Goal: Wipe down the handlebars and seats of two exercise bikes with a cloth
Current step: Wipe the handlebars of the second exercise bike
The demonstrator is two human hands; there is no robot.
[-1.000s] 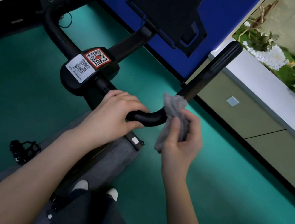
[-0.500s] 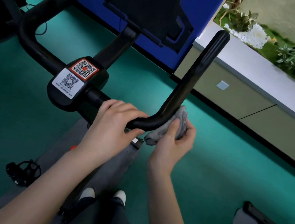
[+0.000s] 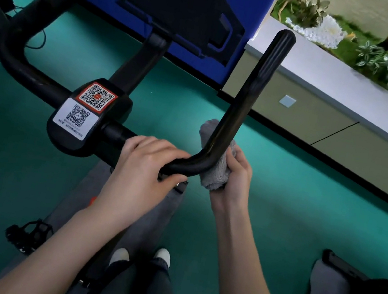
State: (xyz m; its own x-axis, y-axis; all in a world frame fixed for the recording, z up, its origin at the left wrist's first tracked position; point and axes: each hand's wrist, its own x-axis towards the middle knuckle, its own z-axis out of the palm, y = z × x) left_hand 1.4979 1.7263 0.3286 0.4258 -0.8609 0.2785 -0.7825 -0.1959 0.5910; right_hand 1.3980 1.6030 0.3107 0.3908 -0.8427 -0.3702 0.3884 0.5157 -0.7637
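Fingers, head view: left hand [image 3: 144, 164] has its fingers [image 3: 159, 147] curled together over the top of the handlebar [image 3: 235, 112], thumb tucked beneath, just left of the bend. Right hand [image 3: 236, 173] has its fingers wrapped around the cloth [image 3: 215, 174], pressing it against the bar from below and behind.
Cloth: grey and fluffy, bunched into a roll at the bend of the handlebar; one end pokes out behind the bar on its far side.
Handlebar: black tube running from a central clamp, past the bend, up into a long right-hand grip whose rounded tip points away from the person.
Why held so: the left hand likely steadies the bar while the right rubs the cloth along it.
Labels [image 3: 85, 108]: two square code stickers on the clamp, left of the bend, one edged in orange.
Below the bend: green floor [image 3: 279, 213], grey mat, the person's shoes.
Second bike: a dark shape on another grey mat, far right and below the bend; seats not visible.
Progress: judged early, with the right grip yet to wipe.
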